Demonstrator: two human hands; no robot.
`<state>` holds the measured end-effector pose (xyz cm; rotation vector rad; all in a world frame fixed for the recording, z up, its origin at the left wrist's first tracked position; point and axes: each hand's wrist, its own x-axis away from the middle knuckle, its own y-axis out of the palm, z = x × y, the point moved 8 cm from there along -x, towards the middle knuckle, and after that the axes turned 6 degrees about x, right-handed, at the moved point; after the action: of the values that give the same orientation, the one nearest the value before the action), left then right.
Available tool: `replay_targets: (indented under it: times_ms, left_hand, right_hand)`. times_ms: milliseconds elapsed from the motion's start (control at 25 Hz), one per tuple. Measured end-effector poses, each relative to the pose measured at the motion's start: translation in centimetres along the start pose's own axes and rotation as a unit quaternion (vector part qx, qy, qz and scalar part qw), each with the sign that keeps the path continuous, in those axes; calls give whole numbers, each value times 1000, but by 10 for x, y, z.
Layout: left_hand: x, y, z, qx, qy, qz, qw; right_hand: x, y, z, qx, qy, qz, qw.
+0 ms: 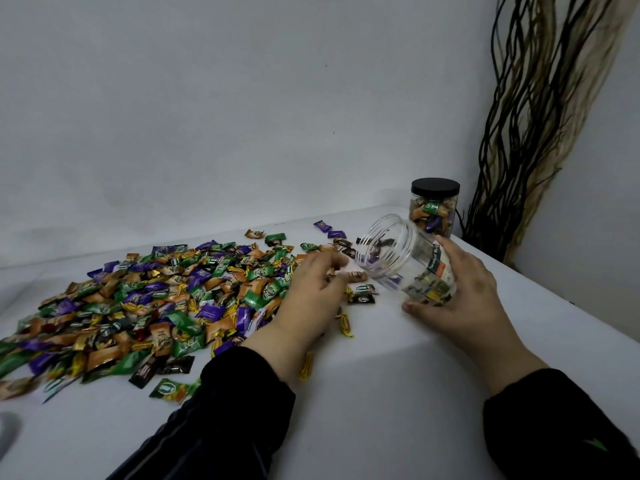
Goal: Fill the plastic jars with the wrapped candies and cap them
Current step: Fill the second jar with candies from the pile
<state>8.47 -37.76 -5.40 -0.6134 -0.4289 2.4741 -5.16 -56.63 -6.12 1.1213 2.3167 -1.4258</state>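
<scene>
Head view, work surface: white table (381, 393), set against a pale wall (242, 98).
Head view, loose stock: wrapped candies (145, 306) in green, purple, orange, yellow and black wrappers, spread in a wide heap over the left and middle of the table; a few strays lie apart toward the far edge and near the hands.
Head view, open jar (405, 261): clear plastic, uncapped, tipped on its side with the mouth facing left toward the heap; a few candies sit inside, mostly toward its base; a label shows on the wall near the base.
Head view, capped jar (434, 211): clear plastic, upright at the far right corner of the table, just behind the open jar; packed with candies; black lid (435, 187) on top.
Head view, right hand (457, 292): wrapped round the base end of the open jar, thumb under the near side, fingers over the far side, holding it tilted.
Head view, left hand (311, 292): palm down at the right edge of the heap, fingers curled over candies just beside the jar mouth; fingertips blurred, so whether a candy is actually pinched cannot be told.
Head view, sleeves: dark, on both forearms.
Head view, background item: bundle of dried twisted branches (540, 116), black and tan, standing at the right.
</scene>
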Motion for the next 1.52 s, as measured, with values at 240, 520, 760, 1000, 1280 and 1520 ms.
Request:
replay_targets:
  times_ms: [240, 520, 760, 1000, 1280, 1520]
  left_hand:
    - [3, 49, -42, -433, -11, -189, 882]
    - [-13, 37, -40, -398, 24, -114, 910]
    - [-14, -11, -25, -199, 20, 63, 978]
    - [-15, -31, -2, 223, -48, 185, 956]
    - [-4, -8, 19, 194, -21, 124, 973]
    - [3, 11, 27, 184, 31, 43, 982]
  right_hand:
    - [-9, 5, 8, 5, -11, 14, 1000]
    - [-7, 6, 7, -12, -12, -5, 1000]
    - [-5, 6, 1, -13, -23, -10, 1000]
    - [-1, 20, -17, 24, -70, -38, 997]
    - [1, 29, -25, 29, -59, -56, 996]
    - [2, 31, -31, 36, -56, -52, 996]
